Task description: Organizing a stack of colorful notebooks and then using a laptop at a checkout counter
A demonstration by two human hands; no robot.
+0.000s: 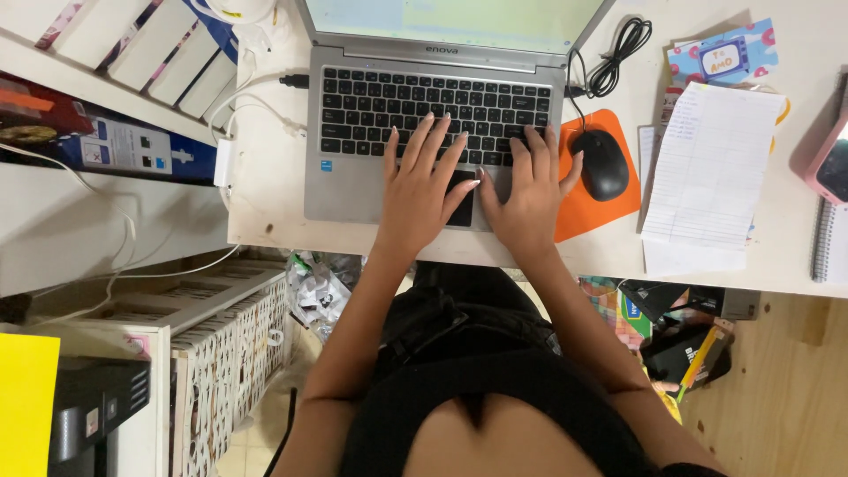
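Laptop sits mid-bench, both hands flat and open on it: left hand across keys, right hand by the trackpad (gripping nothing); a lined white sheet lies right of the black mouse.

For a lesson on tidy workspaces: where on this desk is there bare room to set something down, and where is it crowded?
Bare desk lies left of the laptop, below the white cables, and between the lined paper and the pink device. It is crowded around the mouse on its orange pad, and both hands, left hand and right hand, cover the keyboard.
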